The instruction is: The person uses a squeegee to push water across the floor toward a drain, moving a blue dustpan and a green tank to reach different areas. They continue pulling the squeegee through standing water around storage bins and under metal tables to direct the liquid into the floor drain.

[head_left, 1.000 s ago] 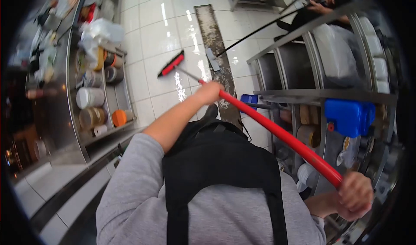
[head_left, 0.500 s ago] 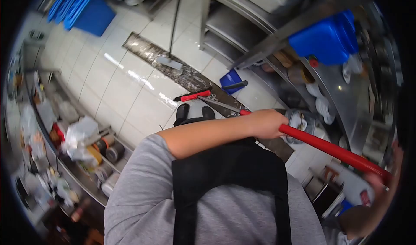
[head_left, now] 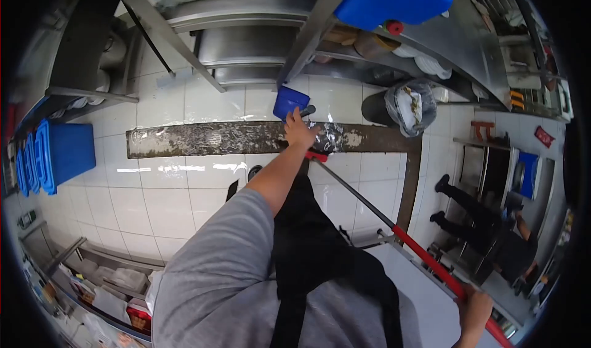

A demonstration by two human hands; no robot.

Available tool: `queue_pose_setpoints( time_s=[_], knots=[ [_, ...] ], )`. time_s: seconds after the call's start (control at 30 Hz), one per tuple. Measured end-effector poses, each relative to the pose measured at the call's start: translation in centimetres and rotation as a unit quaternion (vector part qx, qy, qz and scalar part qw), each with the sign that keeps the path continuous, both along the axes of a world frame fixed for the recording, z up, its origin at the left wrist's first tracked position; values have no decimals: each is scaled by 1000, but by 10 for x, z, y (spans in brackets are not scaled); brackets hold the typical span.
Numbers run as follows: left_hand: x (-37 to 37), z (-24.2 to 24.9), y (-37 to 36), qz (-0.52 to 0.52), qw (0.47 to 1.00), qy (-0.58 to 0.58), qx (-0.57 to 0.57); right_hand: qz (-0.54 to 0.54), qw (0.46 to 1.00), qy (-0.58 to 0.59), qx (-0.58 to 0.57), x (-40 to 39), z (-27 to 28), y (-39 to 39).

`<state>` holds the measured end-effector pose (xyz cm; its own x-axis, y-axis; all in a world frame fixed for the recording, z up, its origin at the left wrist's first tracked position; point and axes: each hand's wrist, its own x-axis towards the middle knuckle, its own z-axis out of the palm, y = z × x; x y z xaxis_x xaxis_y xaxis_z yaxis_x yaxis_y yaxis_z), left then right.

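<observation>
My left hand [head_left: 300,131] stretches forward over the floor with its fingers spread, right beside the dark handle of a blue dustpan [head_left: 289,102]. The dustpan lies on the white tiles just past a wet, dark floor channel [head_left: 184,140]. In my right hand [head_left: 477,306], low at the right, is the upper part of a broom's red pole [head_left: 425,254]. From there the broom slants away to its red head [head_left: 316,156], which rests at the channel's near edge, partly hidden by my forearm.
Beyond the channel stand steel shelves [head_left: 246,43] and a bin lined with a clear bag [head_left: 414,109]. Blue tubs [head_left: 68,154] stand at the left, near a squeegee [head_left: 166,79] on the floor. Another person [head_left: 486,225] in dark clothes is at the right.
My left hand has let go of the broom pole and moved out to the dustpan. My right hand keeps the pole. The view has turned, and the other person has come into sight.
</observation>
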<state>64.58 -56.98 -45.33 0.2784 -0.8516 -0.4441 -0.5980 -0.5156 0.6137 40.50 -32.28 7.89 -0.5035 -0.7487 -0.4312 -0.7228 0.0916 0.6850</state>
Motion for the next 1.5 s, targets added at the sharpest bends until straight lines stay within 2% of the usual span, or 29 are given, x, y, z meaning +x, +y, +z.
queue_pose_setpoints(
  time_s=[0.1,0.13,0.23,0.3,0.33,0.4,0.47,0.53,0.57,0.6,0.67,0.73,0.8,0.87,0.93,1.0,1.03,1.07,1.13,1.2,1.23,1.27,1.33,1.37,1.4,1.47,1.5],
  knots=[
    [2,-44,-22,-88,992,69,57,-164,986,-27,-7,5,3,45],
    [-2,-52,-27,-73,989,107,67,-177,983,-42,-31,5,0,60],
    [-18,-81,-35,-112,988,93,50,-277,960,-22,-42,6,-21,91],
    [-22,-83,-36,-80,992,95,17,-322,944,-2,-76,15,-48,102],
    [-21,-89,-37,-86,992,89,24,-329,942,-5,-68,15,-68,114],
    [-15,-105,-31,-63,988,96,-106,-310,946,-16,-88,16,-118,144],
    [6,-89,-8,-33,990,83,-113,-378,914,-82,-121,27,-179,164],
    [37,-83,28,-44,978,148,-141,-394,887,-183,-157,26,-252,216],
    [51,-81,51,-26,964,202,-169,-419,870,-217,-144,36,-284,227],
    [73,-76,73,-27,966,195,-169,-446,854,-241,-115,37,-323,246],
    [126,-64,119,-71,937,266,-213,-408,873,-253,-88,41,-404,277],
    [188,-65,163,-68,927,280,-242,-505,779,-325,-183,83,-420,245],
    [254,-40,198,-102,923,284,-241,-391,825,-326,-244,78,-463,285],
    [319,-14,230,-102,936,260,-213,-421,788,-362,-266,132,-407,254],
    [381,-1,260,-80,949,230,-201,-447,792,-338,-242,169,-393,283],
    [440,-2,288,-49,957,208,-197,-356,833,-331,-264,214,-379,322],
    [468,-6,297,-49,961,181,-204,-388,809,-348,-270,242,-364,333],
    [492,-8,307,-48,965,154,-209,-384,810,-354,-267,266,-354,348],
    [524,-11,312,2,970,129,-206,-404,752,-435,-286,307,-331,369],
    [550,-18,306,6,971,114,-210,-377,731,-481,-304,336,-338,407],
    [560,-15,300,-3,980,94,-173,-437,659,-528,-311,338,-366,446],
    [569,-24,294,12,975,113,-191,-441,657,-525,-315,355,-365,450],
    [587,-40,279,-28,973,103,-203,-542,545,-576,-278,399,-357,446],
    [595,-47,271,-58,973,89,-205,-659,421,-578,-234,387,-439,518],
    [598,-52,264,-65,973,91,-201,-625,460,-588,-227,415,-419,505],
    [604,-60,248,-100,976,101,-163,-613,478,-593,-211,458,-394,478],
    [606,-67,241,-117,971,92,-189,-614,480,-592,-204,477,-389,470]
  ],
)
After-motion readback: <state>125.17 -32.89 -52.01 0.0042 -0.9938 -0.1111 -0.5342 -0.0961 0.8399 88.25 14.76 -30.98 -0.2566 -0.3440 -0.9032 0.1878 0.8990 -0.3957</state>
